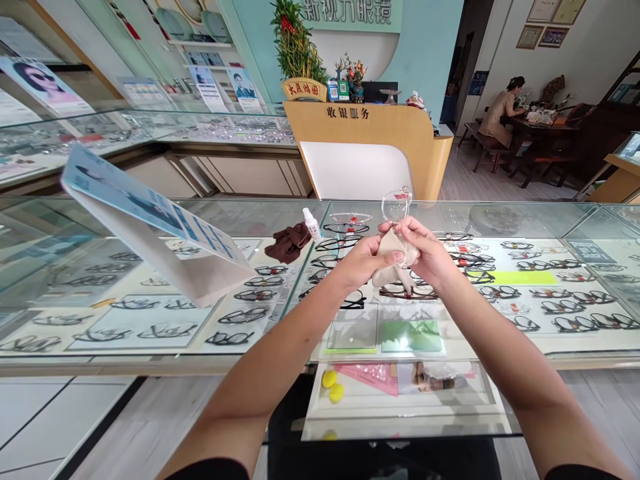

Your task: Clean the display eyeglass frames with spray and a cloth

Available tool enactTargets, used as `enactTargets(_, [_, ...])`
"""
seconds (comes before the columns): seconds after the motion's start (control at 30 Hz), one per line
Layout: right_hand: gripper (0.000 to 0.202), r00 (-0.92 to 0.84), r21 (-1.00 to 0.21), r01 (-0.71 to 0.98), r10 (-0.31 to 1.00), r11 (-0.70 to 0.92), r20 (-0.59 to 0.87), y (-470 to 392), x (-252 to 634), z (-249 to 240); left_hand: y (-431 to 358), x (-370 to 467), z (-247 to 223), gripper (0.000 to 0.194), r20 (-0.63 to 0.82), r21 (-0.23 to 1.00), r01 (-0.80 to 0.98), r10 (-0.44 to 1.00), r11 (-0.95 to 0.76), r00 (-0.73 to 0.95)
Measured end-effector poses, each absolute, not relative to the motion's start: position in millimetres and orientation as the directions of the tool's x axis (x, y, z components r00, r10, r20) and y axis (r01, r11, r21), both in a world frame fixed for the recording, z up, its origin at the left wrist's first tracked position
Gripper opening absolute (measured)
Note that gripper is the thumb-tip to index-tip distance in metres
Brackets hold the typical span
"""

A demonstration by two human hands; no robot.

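Observation:
Above the glass display counter, both my hands are closed together around a beige cleaning cloth [395,257] and a pair of clear-framed glasses [397,205]. The glasses stick up beyond my fingers, with a small red mark on one lens. My left hand [367,259] pinches the cloth from the left, its thumb lying across it. My right hand [424,248] grips from the right, its fingers at the lower part of the frame. Which part of the glasses lies inside the cloth is hidden. Left of my hands a white spray bottle [313,225] leans by a crumpled dark brown cloth [289,243].
Under the counter's glass top [300,293] lie rows of eyeglasses. A folded blue-and-white display card [150,213] stands at the left. Below me is an open drawer [400,420] with yellow round items. Beyond stands a wooden cashier desk [360,127]; a person [503,113] sits at a far table.

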State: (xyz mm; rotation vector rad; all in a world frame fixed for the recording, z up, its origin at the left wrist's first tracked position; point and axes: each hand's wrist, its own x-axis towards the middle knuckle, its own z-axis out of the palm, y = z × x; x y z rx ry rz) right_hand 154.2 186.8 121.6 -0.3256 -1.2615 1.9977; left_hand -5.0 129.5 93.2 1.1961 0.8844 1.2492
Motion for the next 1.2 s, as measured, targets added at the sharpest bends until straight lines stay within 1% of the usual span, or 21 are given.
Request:
enactTargets(0.1, [0.046, -0.706, -0.853, -0.454, 0.688, -0.257, 0.168, 189.7, 152.7, 118.5, 124.6, 2.0, 98.6, 0.055, 0.170, 0.967, -0.211, 0.977, -0.141, 0.127])
enactTargets(0.2, [0.047, -0.708, -0.845, -0.467, 0.683, -0.259, 0.182, 191.5, 151.6, 115.7, 120.2, 12.7, 103.8, 0.052, 0.208, 0.959, -0.208, 0.976, -0.192, 0.057])
enactTargets(0.4, [0.046, -0.701, -0.845, -0.469, 0.690, -0.256, 0.181, 183.4, 149.1, 117.0, 121.1, 23.6, 102.5, 0.058, 0.299, 0.923, -0.221, 0.948, -0.316, -0.107])
enactTargets(0.53, [0.048, -0.683, -0.854, -0.471, 0.704, -0.221, 0.194, 175.9, 145.9, 119.8, 122.5, 24.4, 97.1, 0.062, 0.297, 0.921, -0.203, 0.936, -0.333, -0.192])
enactTargets(0.63, [0.046, -0.678, -0.861, -0.463, 0.710, -0.213, 0.189, 175.1, 145.3, 120.1, 124.2, 24.6, 92.9, 0.068, 0.291, 0.924, -0.177, 0.925, -0.338, -0.244])
enactTargets(0.77, [0.042, -0.662, -0.844, -0.483, 0.729, -0.233, 0.178, 181.2, 147.7, 119.0, 128.1, 19.1, 90.0, 0.069, 0.304, 0.928, -0.159, 0.931, -0.337, -0.203])
enactTargets(0.83, [0.041, -0.644, -0.836, -0.499, 0.743, -0.227, 0.182, 185.6, 150.0, 119.2, 129.0, 13.1, 91.2, 0.065, 0.296, 0.933, -0.172, 0.946, -0.317, -0.134])
enactTargets(0.93, [0.041, -0.633, -0.844, -0.492, 0.753, -0.214, 0.178, 191.5, 153.2, 120.2, 127.5, 4.2, 96.0, 0.058, 0.246, 0.951, -0.193, 0.969, -0.242, 0.001])
enactTargets(1.0, [0.040, -0.628, -0.846, -0.489, 0.760, -0.214, 0.171, 193.8, 154.3, 120.3, 125.2, 1.0, 99.6, 0.054, 0.229, 0.960, -0.175, 0.972, -0.217, 0.050])
enactTargets(1.07, [0.041, -0.624, -0.844, -0.491, 0.763, -0.215, 0.169, 194.4, 154.0, 119.4, 123.0, 0.9, 102.5, 0.051, 0.235, 0.964, -0.140, 0.971, -0.227, 0.042])
enactTargets(1.2, [0.042, -0.635, -0.841, -0.488, 0.756, -0.234, 0.158, 191.2, 150.7, 116.4, 120.6, 6.9, 105.0, 0.051, 0.253, 0.961, -0.102, 0.966, -0.257, -0.045])
